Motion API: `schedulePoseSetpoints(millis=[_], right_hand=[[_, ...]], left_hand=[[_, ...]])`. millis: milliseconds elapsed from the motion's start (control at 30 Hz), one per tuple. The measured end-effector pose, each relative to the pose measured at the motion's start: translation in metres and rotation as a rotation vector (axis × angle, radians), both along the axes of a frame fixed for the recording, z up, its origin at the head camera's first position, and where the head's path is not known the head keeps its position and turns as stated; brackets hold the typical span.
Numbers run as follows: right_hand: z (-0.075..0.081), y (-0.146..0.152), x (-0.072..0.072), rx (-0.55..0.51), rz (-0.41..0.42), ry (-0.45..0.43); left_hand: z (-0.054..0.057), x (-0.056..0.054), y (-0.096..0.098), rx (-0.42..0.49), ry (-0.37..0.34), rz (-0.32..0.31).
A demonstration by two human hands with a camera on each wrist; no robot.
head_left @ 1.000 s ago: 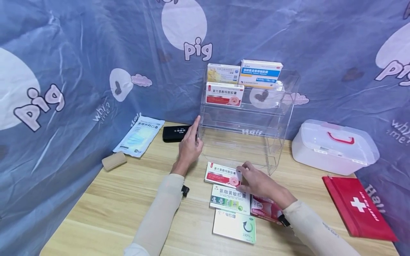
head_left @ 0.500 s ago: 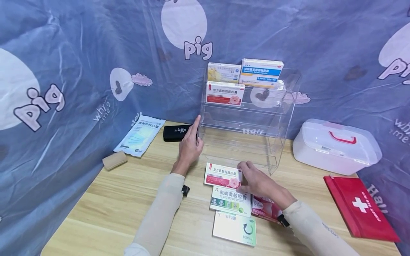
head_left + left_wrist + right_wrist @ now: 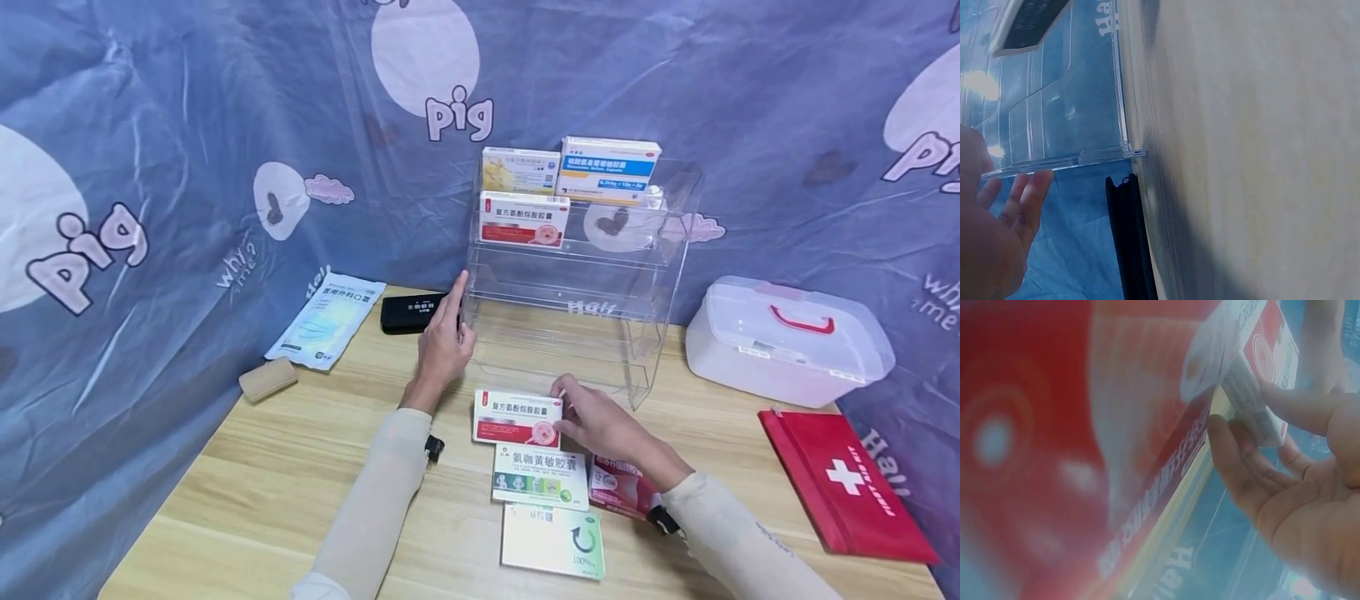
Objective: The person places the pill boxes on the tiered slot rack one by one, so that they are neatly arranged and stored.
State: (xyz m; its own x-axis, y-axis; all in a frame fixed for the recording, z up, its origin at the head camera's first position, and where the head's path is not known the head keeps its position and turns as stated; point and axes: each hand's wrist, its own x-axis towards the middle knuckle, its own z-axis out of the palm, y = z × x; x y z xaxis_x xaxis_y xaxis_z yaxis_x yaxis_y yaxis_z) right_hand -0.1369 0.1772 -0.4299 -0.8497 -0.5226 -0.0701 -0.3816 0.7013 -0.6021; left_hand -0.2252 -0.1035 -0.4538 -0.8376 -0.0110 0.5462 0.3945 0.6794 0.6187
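My left hand [image 3: 442,346] rests against the left side of a clear acrylic display rack [image 3: 660,304], index finger straight along its edge. In the left wrist view, fingertips [image 3: 1041,181] touch the clear panel. With thumb and fingers, my right hand [image 3: 600,421] pinches the right end of a white-and-red medicine box [image 3: 513,417], tilted up in front of the rack. Below it on the table lie a white-and-green medicine box [image 3: 540,477] and a pale green one [image 3: 551,540]. A dark pink medicine box [image 3: 618,486] lies partly beneath my right forearm.
The rack's upper tiers hold a yellow-and-white box [image 3: 519,171], a blue-and-white box [image 3: 609,172] and a red-and-white box [image 3: 523,220]. To the left are a mask packet [image 3: 326,321], a bandage roll [image 3: 268,379] and a black case [image 3: 408,314]. A plastic case [image 3: 787,346] and red pouch [image 3: 843,483] stand right.
The pinched medicine box has tipped up and shifted slightly left and toward me, showing its front more upright. My left hand stays at the rack's side.
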Motion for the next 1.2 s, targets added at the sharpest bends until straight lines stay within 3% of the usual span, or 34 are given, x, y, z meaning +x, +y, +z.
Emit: schedulePoseSetpoints(millis=[300,600,900,1000,1200], right_hand=[[0.002,0.000,-0.001,-0.174,-0.020,0.001],[0.017,0.010,-0.007,-0.349,-0.082,0.066],[0.052,0.025,-0.020,-0.500,-0.234,0.239],[0.067,0.030,-0.026,-0.553,-0.267,0.276],[0.104,0.041,-0.045,-0.605,-0.355,0.436]], left_hand=[[0.001,-0.001,0.000,0.002,0.000,-0.002],[0.000,-0.001,0.000,-0.001,0.012,0.003],[0.001,0.000,-0.001,-0.004,0.002,0.006],[0.001,-0.001,-0.001,-0.006,0.007,0.005],[-0.001,0.000,-0.001,-0.006,0.032,-0.001]])
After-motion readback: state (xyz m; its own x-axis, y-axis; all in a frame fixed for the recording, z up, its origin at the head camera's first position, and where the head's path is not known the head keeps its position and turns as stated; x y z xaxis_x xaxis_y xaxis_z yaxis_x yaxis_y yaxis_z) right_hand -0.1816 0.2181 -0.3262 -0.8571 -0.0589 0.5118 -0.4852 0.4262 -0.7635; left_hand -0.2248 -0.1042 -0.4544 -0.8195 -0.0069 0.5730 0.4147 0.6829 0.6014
